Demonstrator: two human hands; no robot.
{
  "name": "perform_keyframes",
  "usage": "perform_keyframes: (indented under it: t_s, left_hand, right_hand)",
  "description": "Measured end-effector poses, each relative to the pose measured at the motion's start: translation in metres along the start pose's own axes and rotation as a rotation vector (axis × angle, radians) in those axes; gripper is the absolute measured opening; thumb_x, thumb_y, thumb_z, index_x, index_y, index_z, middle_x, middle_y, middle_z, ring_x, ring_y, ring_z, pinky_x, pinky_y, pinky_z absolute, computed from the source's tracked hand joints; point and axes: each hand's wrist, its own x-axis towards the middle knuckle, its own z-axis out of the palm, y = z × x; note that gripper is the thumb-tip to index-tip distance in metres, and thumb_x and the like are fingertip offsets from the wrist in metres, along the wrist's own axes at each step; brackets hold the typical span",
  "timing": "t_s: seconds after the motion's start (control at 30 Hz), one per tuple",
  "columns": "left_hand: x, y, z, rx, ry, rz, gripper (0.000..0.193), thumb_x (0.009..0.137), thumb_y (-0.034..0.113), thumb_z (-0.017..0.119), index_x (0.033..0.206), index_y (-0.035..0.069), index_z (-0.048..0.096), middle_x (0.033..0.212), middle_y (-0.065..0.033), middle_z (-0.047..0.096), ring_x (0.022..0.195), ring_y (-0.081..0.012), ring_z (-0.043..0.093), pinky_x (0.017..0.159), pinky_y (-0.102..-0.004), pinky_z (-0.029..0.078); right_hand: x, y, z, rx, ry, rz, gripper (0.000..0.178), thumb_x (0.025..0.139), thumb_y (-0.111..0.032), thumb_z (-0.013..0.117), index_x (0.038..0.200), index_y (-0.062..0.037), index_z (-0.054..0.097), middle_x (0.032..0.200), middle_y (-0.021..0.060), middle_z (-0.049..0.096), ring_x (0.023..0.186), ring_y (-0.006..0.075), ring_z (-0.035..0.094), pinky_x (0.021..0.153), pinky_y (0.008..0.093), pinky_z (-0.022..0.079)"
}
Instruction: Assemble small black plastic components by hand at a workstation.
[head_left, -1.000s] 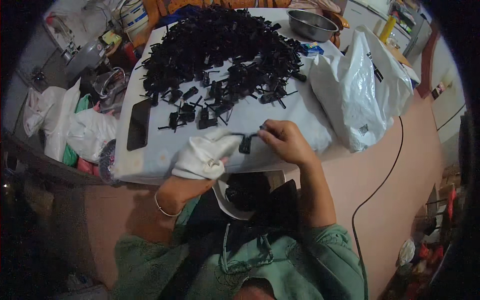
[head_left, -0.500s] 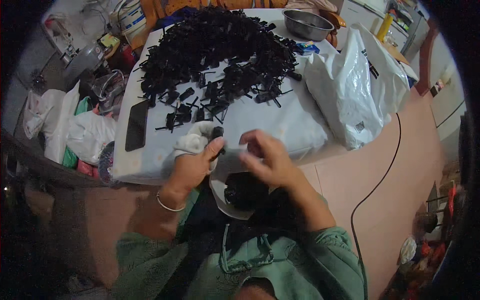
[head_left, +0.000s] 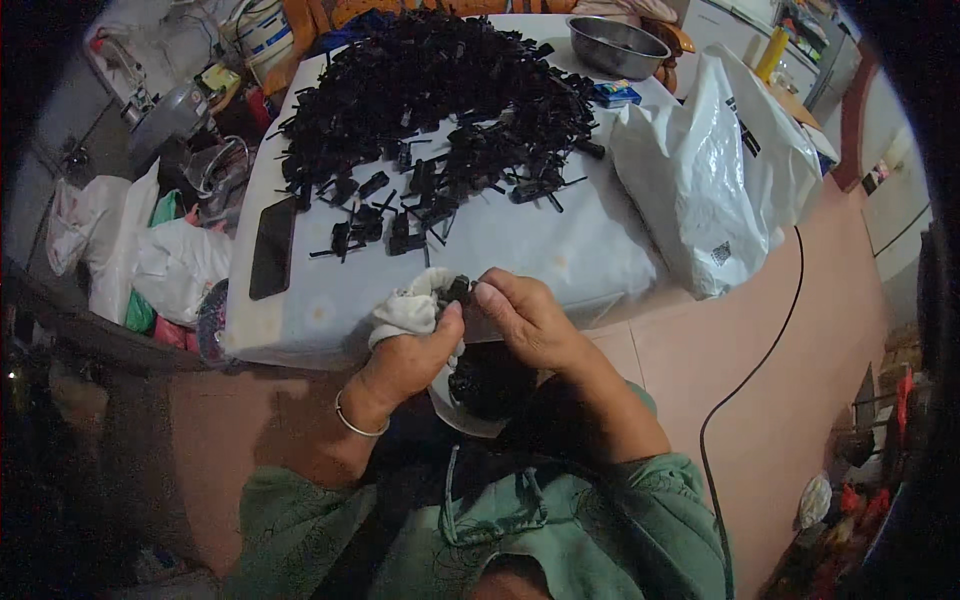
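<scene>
The left hand held a small black part between its bare thumb and a white cloth that covered its fingers. The right hand had its thumb and forefinger pinched narrow on the right end of the black part, its other fingers curled. The part was just off the near edge of the table, above a pale bowl with dark contents too dim to tell apart.

A broad pile of similar black parts covered the far side of the table, with loose ones scattered toward the person. A phone lay left of the pile; a metal basin, a blue box and a white bag stood to its right.
</scene>
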Motion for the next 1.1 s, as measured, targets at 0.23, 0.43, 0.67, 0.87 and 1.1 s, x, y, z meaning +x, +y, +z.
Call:
perform_keyframes:
  t_s: [0.23,0.43,0.67,0.87,1.1]
  left_hand:
    - [0.001,0.012,-0.003,-0.296,-0.063,-0.17,0.027,0.082,0.008,0.056,0.107,0.001,0.047,0.076,-0.0017,0.057,0.057,-0.0065,0.054,0.047,-0.0191,0.044]
    - [0.003,0.016,-0.008,-0.365,-0.066,-0.283,0.027,0.082,0.008,0.057,0.107,0.002,0.048,0.078,-0.0031,0.057,0.058,-0.007,0.055,0.045,-0.0193,0.044]
    - [-0.002,0.003,-0.004,-0.032,-0.016,-0.106,0.023,0.079,0.008,0.057,0.101,0.0,0.053,0.082,-0.0059,0.058,0.071,-0.0134,0.056,0.061,-0.0254,0.046]
    - [0.001,0.009,0.002,0.433,0.147,0.291,0.021,0.074,0.008,0.056,0.094,-0.001,0.056,0.079,-0.0157,0.059,0.071,-0.0287,0.059,0.062,-0.0347,0.046]
    - [-0.003,0.003,0.001,0.07,0.076,0.023,0.026,0.078,0.005,0.053,0.103,-0.002,0.051,0.086,-0.0126,0.058,0.079,-0.0201,0.057,0.07,-0.0281,0.045]
  right_hand:
    - [-0.001,-0.001,-0.001,-0.17,-0.029,-0.069,0.025,0.089,-0.018,0.045,0.074,0.0021,0.046,0.062,0.015,0.046,0.056,0.0205,0.045,0.054,0.0328,0.039]
    - [-0.003,-0.001,-0.001,-0.071,-0.065,0.024,0.022,0.089,-0.017,0.045,0.077,0.001,0.048,0.06,0.0123,0.046,0.055,0.0166,0.04,0.053,0.0311,0.038]
    - [-0.004,0.01,0.011,-0.079,-0.079,0.08,0.027,0.092,-0.022,0.042,0.077,-0.0005,0.05,0.064,-0.0012,0.045,0.063,0.0058,0.038,0.057,0.023,0.038]
    - [-0.003,0.026,0.033,0.171,0.073,0.051,0.03,0.092,-0.024,0.04,0.075,-0.0018,0.05,0.065,-0.0023,0.046,0.062,0.0056,0.04,0.056,0.023,0.038]
    - [-0.003,0.016,0.037,-0.009,0.15,0.06,0.031,0.091,-0.024,0.041,0.072,-0.0001,0.048,0.055,0.0068,0.043,0.053,0.0123,0.04,0.051,0.0285,0.038]
